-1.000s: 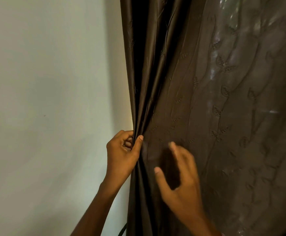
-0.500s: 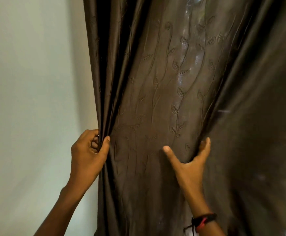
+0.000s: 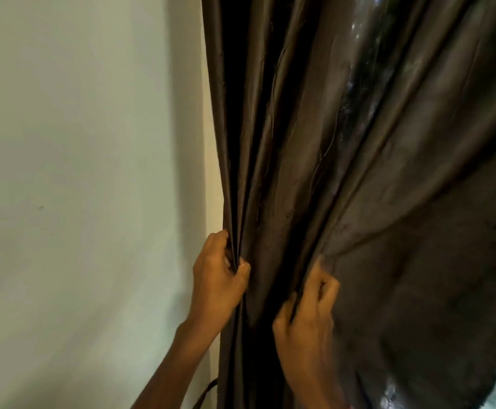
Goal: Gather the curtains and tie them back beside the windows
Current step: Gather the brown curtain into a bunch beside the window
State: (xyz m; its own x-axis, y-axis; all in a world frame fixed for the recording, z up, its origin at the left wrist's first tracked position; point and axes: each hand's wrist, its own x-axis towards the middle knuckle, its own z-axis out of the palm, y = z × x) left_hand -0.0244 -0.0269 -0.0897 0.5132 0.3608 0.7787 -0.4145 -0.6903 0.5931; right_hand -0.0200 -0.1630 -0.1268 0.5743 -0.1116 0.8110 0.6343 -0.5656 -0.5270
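- Head view: the dark brown curtain (image 3: 358, 172) is hanging down the middle and right of the frame, and its left edge is lying along the pale wall (image 3: 78, 172).
- The left hand (image 3: 217, 278) is holding the bunched pleats at the curtain's left edge. Its grip is closed on the cloth, with the thumb pressing the front and the fingers curling in behind.
- The right hand (image 3: 305, 314) is grasping another fold of the curtain, just right of the left hand and a little lower, with its grip curled round that fold.
- A narrow band of pleated curtain is hanging between the two hands.
- Right of the right hand, the curtain is sweeping out in broad diagonal folds.
- A thin dark strip (image 3: 205, 391) is showing beside the curtain's lower left edge, but I cannot tell what it is.
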